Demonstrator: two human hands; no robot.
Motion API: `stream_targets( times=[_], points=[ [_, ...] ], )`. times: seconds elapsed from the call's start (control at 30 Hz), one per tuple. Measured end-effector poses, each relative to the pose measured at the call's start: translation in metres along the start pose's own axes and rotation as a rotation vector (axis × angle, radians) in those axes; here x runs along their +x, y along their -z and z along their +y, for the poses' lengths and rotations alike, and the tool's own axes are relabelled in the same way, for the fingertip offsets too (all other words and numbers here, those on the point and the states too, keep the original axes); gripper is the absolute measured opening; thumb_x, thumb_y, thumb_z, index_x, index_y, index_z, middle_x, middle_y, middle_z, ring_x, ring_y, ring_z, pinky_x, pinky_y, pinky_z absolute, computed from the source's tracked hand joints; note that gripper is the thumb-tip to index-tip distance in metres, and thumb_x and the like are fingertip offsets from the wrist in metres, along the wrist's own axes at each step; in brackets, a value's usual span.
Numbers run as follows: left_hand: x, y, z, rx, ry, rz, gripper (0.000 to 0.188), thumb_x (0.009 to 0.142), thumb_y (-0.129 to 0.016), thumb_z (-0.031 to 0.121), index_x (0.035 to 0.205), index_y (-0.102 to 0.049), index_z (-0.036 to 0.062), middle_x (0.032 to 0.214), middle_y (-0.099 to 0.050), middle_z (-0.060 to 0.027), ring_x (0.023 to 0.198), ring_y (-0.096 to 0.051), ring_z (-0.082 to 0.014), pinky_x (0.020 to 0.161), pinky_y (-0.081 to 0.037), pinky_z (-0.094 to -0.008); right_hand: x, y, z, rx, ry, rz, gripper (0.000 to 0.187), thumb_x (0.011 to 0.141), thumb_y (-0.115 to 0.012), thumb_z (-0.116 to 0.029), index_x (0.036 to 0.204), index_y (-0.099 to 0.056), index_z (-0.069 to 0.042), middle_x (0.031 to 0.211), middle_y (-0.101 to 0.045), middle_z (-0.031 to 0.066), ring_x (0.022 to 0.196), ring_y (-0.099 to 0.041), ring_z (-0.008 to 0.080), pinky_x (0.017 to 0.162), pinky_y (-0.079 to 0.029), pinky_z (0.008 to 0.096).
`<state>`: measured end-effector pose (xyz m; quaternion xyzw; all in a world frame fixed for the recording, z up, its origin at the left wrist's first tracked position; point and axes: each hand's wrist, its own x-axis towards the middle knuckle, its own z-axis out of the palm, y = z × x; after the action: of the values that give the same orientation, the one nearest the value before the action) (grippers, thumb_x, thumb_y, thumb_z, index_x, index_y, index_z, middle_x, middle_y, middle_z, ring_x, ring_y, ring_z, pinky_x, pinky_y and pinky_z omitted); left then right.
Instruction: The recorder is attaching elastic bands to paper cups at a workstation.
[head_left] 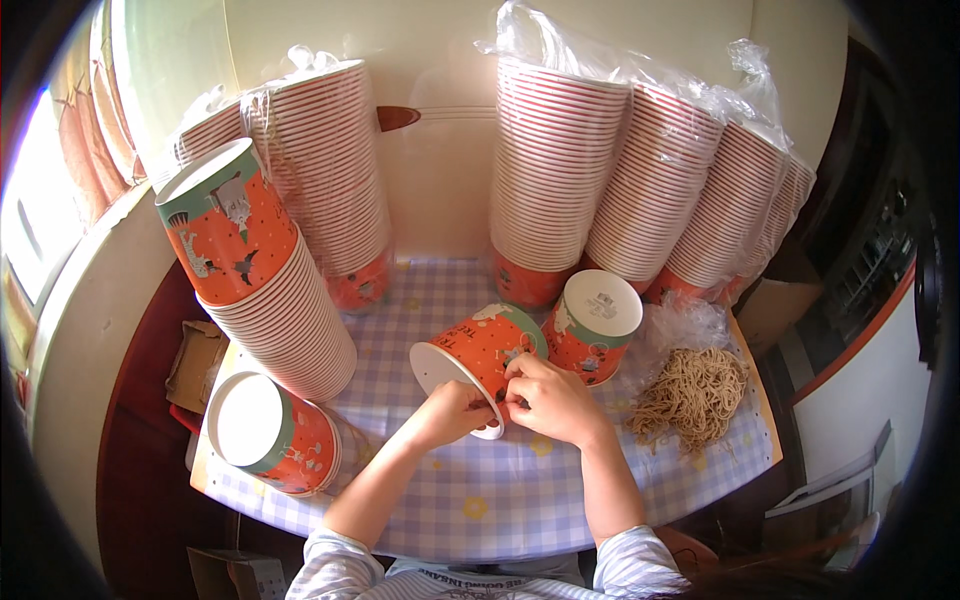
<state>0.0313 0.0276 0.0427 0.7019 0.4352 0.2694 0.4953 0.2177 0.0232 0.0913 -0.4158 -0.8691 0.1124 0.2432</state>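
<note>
An orange paper bucket (470, 345) with a green band lies tilted on its side at the middle of the table, its white open mouth toward the left. My left hand (452, 414) reaches over the rim, fingers curled inside the mouth and closed on the wall. Against the outside of the same wall, close to the rim, my right hand (552, 398) has its thumb and fingers pinched together. Whatever is between those right fingertips is too small to make out. Right of my right hand lies a heap of thin tan cords (692, 395).
An upside-down bucket (597, 325) stands behind my right hand. Nested bucket stacks in clear plastic (560, 165) line the back. On the left are a tall leaning stack (285, 320) and a short stack (290, 445). Crumpled plastic (685, 325) lies by the cords on the checked tablecloth (500, 515).
</note>
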Motion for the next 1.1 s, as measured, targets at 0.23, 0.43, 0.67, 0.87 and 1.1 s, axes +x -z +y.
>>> stream_targets(
  times=[0.23, 0.43, 0.67, 0.87, 1.1],
  points=[
    [-0.002, 0.0, 0.004, 0.081, -0.036, 0.083, 0.016, 0.075, -0.062, 0.009, 0.087, -0.064, -0.0011, 0.077, -0.065, -0.0154, 0.074, -0.065, -0.0219, 0.065, -0.05, -0.0315, 0.0, -0.001, 0.001, 0.018, 0.025, 0.014, 0.01, 0.069, -0.065, -0.014, 0.067, -0.059, -0.006, 0.092, -0.057, 0.0007, 0.076, -0.06, 0.0211, 0.064, -0.049, 0.0352],
    [-0.006, 0.005, 0.012, 0.094, -0.076, 0.083, 0.017, 0.074, -0.06, 0.007, 0.089, -0.063, -0.0013, 0.079, -0.066, -0.0156, 0.075, -0.065, -0.0226, 0.066, -0.05, -0.0319, 0.002, -0.001, -0.001, 0.007, 0.021, -0.019, 0.011, 0.07, -0.066, -0.014, 0.07, -0.059, -0.006, 0.09, -0.056, 0.0012, 0.075, -0.06, 0.0214, 0.064, -0.05, 0.0353],
    [-0.005, 0.013, 0.01, -0.073, 0.005, -0.082, 0.015, 0.077, -0.059, 0.006, 0.089, -0.063, -0.0021, 0.074, -0.065, -0.0098, 0.071, -0.061, -0.0142, 0.066, -0.049, -0.0272, 0.002, -0.004, -0.003, -0.015, 0.014, -0.045, 0.012, 0.069, -0.066, -0.015, 0.072, -0.059, -0.006, 0.089, -0.055, 0.002, 0.076, -0.06, 0.0218, 0.063, -0.049, 0.0357],
    [-0.001, 0.01, 0.0, -0.03, 0.024, -0.117, 0.015, 0.077, -0.06, 0.007, 0.088, -0.064, -0.002, 0.074, -0.064, -0.0099, 0.069, -0.06, -0.0144, 0.063, -0.048, -0.0278, 0.002, -0.008, -0.002, 0.019, 0.041, -0.049, 0.011, 0.07, -0.065, -0.014, 0.071, -0.058, -0.005, 0.085, -0.056, 0.0025, 0.078, -0.058, 0.0224, 0.064, -0.049, 0.0364],
    [-0.002, 0.009, 0.004, 0.079, 0.021, -0.056, 0.017, 0.075, -0.062, 0.01, 0.088, -0.063, -0.0007, 0.077, -0.065, -0.0135, 0.072, -0.062, -0.0207, 0.064, -0.048, -0.031, 0.001, -0.008, -0.003, 0.031, 0.049, -0.054, 0.01, 0.07, -0.064, -0.014, 0.071, -0.058, -0.006, 0.084, -0.056, 0.0025, 0.077, -0.058, 0.0227, 0.064, -0.049, 0.036]
  ],
)
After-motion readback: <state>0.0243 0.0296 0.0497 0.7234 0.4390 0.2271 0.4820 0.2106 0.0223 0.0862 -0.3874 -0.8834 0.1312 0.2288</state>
